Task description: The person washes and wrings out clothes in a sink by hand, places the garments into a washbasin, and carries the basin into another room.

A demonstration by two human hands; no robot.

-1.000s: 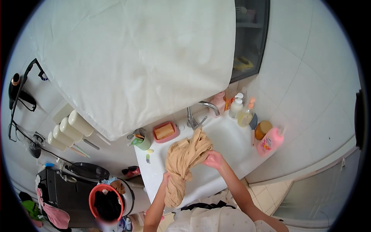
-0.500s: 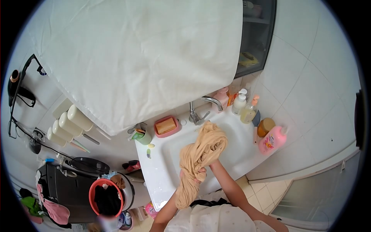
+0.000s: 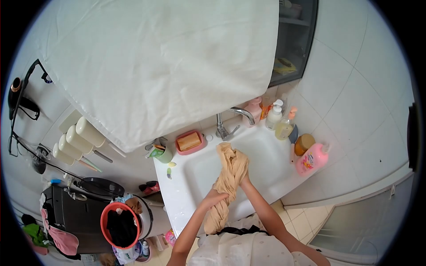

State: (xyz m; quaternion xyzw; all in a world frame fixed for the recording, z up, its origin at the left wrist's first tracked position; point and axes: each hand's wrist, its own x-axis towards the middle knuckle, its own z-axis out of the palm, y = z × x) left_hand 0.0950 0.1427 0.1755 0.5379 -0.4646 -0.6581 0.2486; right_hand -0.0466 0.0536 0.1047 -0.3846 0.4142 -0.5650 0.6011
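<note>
A tan cloth [image 3: 233, 167], bunched and twisted lengthwise, hangs over the front part of the white sink [image 3: 195, 177]. My left hand [image 3: 216, 197] is wrapped round its lower middle, with the loose end hanging below toward my clothes. Higher up, my right hand [image 3: 245, 181] grips the cloth from its right side; most of those fingers are hidden behind the fabric. The cloth's top end folds over below the chrome faucet [image 3: 223, 128].
Left of the faucet are a pink soap dish [image 3: 191, 150] and a green cup [image 3: 164, 155]. Several bottles, among them a pink one [image 3: 312, 159], line the sink's right side. A red basin [image 3: 105, 230] holding dark clothes stands lower left, beside a dark washing machine [image 3: 73, 219].
The cloth has been gathered into a narrower twist and its upper end has shifted slightly left. My left hand now shows more clearly around it. My right hand stays on the upper part.
</note>
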